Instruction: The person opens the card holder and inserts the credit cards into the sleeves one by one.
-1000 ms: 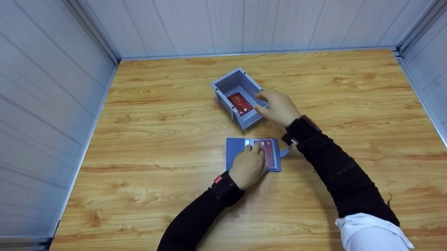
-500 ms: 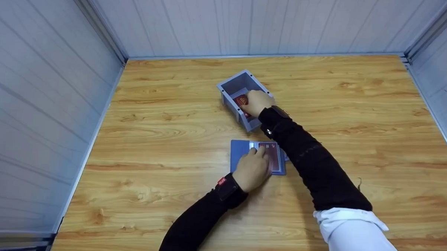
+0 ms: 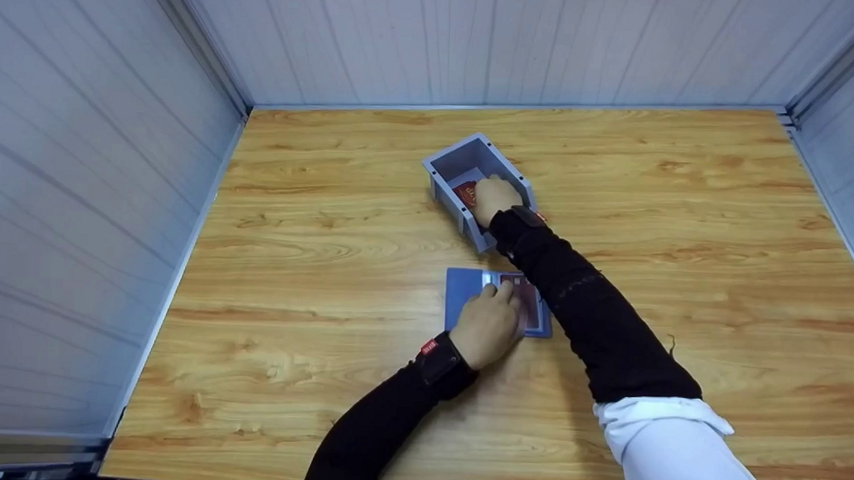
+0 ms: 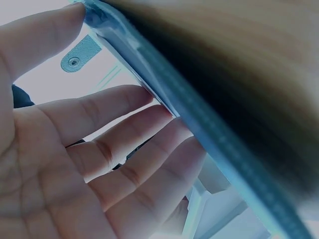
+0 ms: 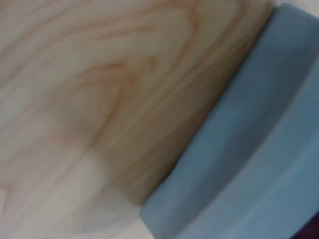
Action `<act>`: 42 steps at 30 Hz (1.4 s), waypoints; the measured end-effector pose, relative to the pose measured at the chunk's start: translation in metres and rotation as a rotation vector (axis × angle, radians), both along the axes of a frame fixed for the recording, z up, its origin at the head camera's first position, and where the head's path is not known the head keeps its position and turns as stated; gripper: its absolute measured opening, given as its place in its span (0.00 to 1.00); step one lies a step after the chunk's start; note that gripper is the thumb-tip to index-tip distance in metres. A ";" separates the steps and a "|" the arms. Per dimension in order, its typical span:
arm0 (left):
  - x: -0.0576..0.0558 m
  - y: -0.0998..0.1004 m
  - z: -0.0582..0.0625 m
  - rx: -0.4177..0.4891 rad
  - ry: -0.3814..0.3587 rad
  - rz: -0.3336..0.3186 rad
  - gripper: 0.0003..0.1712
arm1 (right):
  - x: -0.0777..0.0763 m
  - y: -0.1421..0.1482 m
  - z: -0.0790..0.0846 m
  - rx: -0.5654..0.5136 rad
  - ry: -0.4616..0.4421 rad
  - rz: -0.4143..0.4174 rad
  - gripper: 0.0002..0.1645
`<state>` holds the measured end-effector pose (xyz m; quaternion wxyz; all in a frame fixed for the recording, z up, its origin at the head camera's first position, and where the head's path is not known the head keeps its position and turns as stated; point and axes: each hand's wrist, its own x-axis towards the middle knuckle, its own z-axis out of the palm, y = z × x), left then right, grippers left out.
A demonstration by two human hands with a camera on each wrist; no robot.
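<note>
A blue card holder point(image 3: 462, 292) lies opened out on the table, a red card point(image 3: 531, 307) behind its clear pocket. My left hand point(image 3: 486, 327) rests on it; in the left wrist view, slightly bent fingers point(image 4: 134, 154) touch the inner face and the thumb reaches its edge. Beyond it stands a grey bin point(image 3: 446, 191) with a red card point(image 3: 464, 192) on its floor. My right hand point(image 3: 496, 198) reaches down into the bin over that card, its fingertips hidden. The right wrist view shows only the bin's wall point(image 5: 239, 144) and tabletop.
The wood-grain table point(image 3: 312, 264) is enclosed by pale panel walls point(image 3: 377, 39) at the back and sides. My right forearm point(image 3: 595, 317) crosses over the card holder's right edge. A strap with a snap point(image 4: 75, 60) shows in the left wrist view.
My right hand has moved left from above the bin's near right rim down into the bin, over the red card. My left hand has stayed on the card holder.
</note>
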<state>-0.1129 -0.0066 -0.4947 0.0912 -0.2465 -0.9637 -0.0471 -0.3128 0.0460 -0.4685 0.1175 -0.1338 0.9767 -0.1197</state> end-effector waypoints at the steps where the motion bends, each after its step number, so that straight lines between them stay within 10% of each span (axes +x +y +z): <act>1: 0.000 0.000 0.000 0.004 0.004 -0.001 0.16 | 0.000 0.000 0.000 -0.001 -0.001 -0.005 0.15; 19: -0.001 0.001 0.000 -0.029 0.003 0.001 0.18 | 0.007 0.004 0.011 0.013 -0.019 -0.037 0.18; 36: -0.004 -0.001 0.005 -0.045 -0.152 -0.011 0.24 | 0.010 0.022 0.027 -0.373 -0.035 -0.075 0.07; 42: -0.002 -0.001 0.002 -0.029 -0.100 -0.007 0.23 | 0.016 0.041 0.040 -0.509 -0.046 -0.117 0.08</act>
